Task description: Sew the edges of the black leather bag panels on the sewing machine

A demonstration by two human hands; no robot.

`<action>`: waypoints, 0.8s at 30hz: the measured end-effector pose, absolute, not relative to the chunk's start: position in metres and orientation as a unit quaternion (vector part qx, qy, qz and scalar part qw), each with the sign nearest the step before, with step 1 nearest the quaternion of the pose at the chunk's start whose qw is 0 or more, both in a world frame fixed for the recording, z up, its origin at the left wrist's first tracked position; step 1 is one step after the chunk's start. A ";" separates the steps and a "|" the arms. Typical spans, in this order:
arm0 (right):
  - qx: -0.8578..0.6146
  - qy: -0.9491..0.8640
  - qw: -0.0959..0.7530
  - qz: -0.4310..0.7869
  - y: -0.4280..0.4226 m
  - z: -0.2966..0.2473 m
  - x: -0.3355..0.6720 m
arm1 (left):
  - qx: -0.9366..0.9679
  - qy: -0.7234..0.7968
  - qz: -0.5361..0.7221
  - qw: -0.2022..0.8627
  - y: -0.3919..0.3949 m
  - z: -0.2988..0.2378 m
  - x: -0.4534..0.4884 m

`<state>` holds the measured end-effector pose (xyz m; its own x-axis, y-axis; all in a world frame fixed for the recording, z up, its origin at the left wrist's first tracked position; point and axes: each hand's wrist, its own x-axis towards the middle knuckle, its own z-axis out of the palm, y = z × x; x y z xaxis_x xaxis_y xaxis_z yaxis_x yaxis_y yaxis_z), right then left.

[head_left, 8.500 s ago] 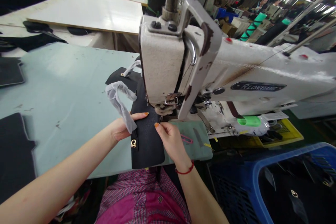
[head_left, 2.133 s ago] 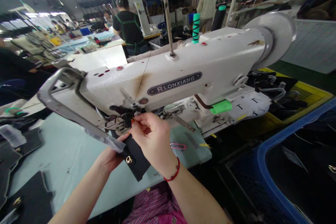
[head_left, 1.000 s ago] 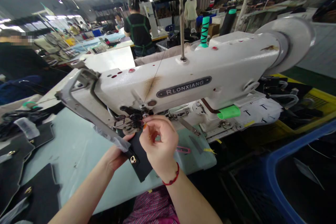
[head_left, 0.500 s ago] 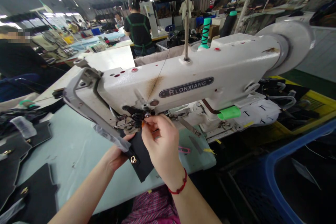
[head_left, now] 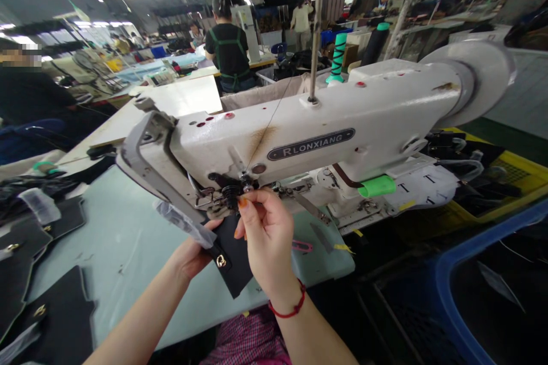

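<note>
Your right hand [head_left: 268,234] hides whatever it may hold; your left hand [head_left: 193,258] is partly under the panel [head_left: 235,275], whose far end the machine [head_left: 317,117] covers. Pieces [head_left: 64,313] at the bench's [head_left: 126,228] left edge are cropped.

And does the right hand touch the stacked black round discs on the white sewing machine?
Cannot tell: in the head view, the right hand has its fingertips beside the stacked black round discs, but neither contact nor gap shows clearly.
</note>
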<state>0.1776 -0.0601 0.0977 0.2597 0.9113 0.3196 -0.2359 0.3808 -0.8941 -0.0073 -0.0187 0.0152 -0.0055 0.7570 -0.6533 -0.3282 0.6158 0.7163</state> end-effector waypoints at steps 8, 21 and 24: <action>-0.438 -0.490 0.719 0.225 -0.055 0.098 0.176 | 0.182 0.604 0.384 0.675 -0.017 0.016 -0.003; -0.482 -0.446 0.731 0.184 -0.047 0.090 0.163 | 0.169 0.588 0.399 0.683 -0.019 0.019 -0.001; -0.470 -0.445 0.731 0.218 -0.049 0.086 0.163 | 0.170 0.592 0.391 0.683 -0.018 0.016 -0.003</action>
